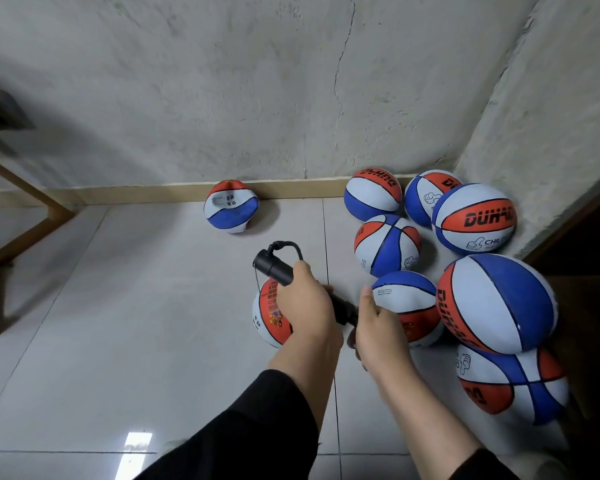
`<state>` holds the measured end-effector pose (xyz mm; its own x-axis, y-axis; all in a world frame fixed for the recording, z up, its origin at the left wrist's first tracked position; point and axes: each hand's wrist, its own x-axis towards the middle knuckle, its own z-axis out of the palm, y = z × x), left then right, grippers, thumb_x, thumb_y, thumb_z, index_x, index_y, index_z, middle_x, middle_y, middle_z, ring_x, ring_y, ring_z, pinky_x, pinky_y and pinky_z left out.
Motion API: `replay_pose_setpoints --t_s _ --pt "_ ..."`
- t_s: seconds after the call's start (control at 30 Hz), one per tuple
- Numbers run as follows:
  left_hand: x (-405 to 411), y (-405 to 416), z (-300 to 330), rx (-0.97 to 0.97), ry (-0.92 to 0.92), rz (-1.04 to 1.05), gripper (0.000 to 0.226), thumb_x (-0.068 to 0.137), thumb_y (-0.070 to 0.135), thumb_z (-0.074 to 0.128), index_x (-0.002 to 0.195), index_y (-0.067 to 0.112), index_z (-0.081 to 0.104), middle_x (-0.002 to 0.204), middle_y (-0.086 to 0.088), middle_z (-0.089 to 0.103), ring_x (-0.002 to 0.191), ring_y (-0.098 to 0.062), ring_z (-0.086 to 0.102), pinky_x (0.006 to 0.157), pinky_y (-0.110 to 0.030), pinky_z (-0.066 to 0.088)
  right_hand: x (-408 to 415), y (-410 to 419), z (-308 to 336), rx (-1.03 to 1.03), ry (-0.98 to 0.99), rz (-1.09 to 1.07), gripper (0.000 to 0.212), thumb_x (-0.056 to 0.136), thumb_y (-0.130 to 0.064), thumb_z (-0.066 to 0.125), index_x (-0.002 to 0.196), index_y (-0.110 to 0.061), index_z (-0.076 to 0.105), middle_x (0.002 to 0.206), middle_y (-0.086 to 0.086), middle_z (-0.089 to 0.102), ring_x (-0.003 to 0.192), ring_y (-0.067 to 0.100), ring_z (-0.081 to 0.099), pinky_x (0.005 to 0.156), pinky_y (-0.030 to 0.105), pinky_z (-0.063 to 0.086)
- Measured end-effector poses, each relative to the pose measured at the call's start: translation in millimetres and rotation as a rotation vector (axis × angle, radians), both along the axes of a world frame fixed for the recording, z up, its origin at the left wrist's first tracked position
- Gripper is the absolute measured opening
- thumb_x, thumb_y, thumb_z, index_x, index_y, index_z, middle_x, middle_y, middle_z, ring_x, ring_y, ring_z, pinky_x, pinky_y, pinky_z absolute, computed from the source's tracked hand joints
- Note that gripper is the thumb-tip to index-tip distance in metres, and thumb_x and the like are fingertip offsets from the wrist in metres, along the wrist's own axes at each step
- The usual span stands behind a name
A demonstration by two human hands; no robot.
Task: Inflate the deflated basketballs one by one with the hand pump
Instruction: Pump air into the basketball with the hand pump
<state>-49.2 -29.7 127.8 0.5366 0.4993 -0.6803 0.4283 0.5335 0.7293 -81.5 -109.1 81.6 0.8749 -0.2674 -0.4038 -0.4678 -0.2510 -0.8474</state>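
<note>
My left hand (pixel 305 306) grips the barrel of a black hand pump (pixel 274 266). A thin black hose loops from the pump's front end down to a red, white and blue basketball (pixel 269 318) on the floor, partly hidden under my left hand. My right hand (pixel 378 323) grips the pump's handle end (pixel 343 311). A dented, deflated ball (pixel 231 206) lies against the baseboard further off.
Several round red, white and blue basketballs (pixel 497 303) are piled in the right corner against a concrete pillar (pixel 534 116). A wooden frame (pixel 21 216) stands at the left. The floor is pale glossy tile (pixel 136 323), the wall bare concrete.
</note>
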Motion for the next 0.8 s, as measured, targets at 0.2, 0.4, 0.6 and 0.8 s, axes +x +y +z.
replay_pose_setpoints --t_s 0.2,0.4,0.6,0.8 --pt "16 31 -2 0.007 0.01 0.067 0.026 0.095 0.035 0.057 0.082 0.013 0.055 0.062 -0.005 0.065 0.051 -0.021 0.059 0.039 -0.023 0.047 -8 -25 -11 0.038 0.075 -0.052 0.061 0.107 -0.052 0.033 0.087 -0.007 0.069 0.041 -0.003 0.049 0.037 0.012 0.044 0.047 0.025 0.032" --pt "10 30 -6 -0.018 0.009 0.089 0.028 0.097 0.03 0.054 0.075 0.012 0.053 0.037 0.004 0.055 0.026 -0.006 0.049 0.029 -0.016 0.036 -11 -27 -17 0.01 0.116 -0.046 0.061 0.108 -0.051 0.03 0.085 -0.006 0.065 0.05 0.003 0.052 0.044 0.016 0.046 0.049 0.025 0.032" --pt "0 6 -11 -0.016 0.029 0.055 0.032 0.084 0.037 0.054 0.089 0.007 0.066 0.061 -0.004 0.069 0.055 -0.024 0.063 0.064 -0.043 0.063 2 -4 1 -0.092 -0.022 0.033 0.063 0.11 -0.046 0.026 0.071 -0.007 0.058 0.077 0.015 0.064 0.076 0.032 0.059 0.063 0.034 0.039" --pt "4 11 -5 -0.002 0.012 0.005 0.033 0.086 0.039 0.056 0.088 0.007 0.065 0.057 -0.002 0.067 0.061 -0.026 0.063 0.075 -0.052 0.064 3 9 3 -0.022 -0.019 0.047 0.058 0.109 -0.049 0.03 0.073 -0.014 0.059 0.067 0.005 0.061 0.066 0.026 0.056 0.061 0.03 0.039"
